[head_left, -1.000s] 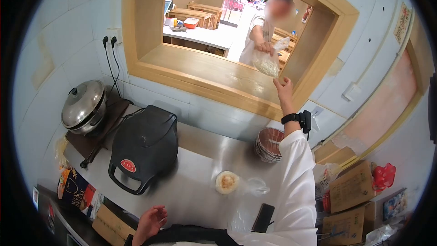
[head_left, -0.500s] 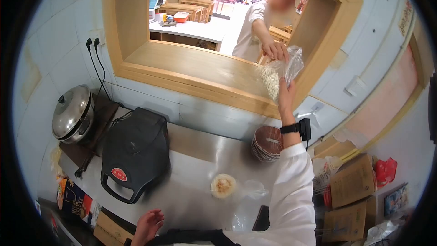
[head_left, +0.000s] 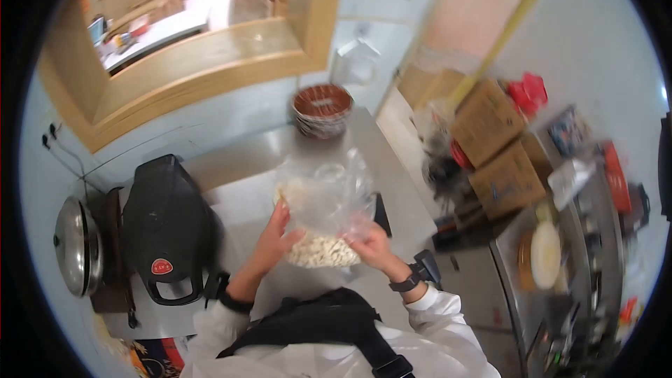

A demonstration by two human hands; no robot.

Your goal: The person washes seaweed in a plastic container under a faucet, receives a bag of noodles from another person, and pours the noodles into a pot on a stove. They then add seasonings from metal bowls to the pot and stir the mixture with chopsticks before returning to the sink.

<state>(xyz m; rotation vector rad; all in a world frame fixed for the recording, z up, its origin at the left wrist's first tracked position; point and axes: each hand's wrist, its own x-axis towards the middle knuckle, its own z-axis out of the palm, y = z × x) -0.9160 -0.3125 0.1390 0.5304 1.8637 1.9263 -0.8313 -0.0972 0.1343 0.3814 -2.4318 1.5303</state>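
Above the silver metal surface (head_left: pixel 397 185), inward from its right edge, a clear plastic bag of small whitish pieces (head_left: pixel 323 215) has the right hand (head_left: pixel 372 246) clamped on its right side and the left hand (head_left: pixel 275 241) at its left, grip unclear.

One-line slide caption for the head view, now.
Right hand holds a clear bag of pale pieces over a metal counter, left hand at the bag's side.

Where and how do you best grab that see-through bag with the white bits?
Probably hold the bag by its loose clear plastic, just past the white bits, coming in from the left and right sides. The bits lump at the near end; the thin plastic beyond looks floppy and easy to bunch.
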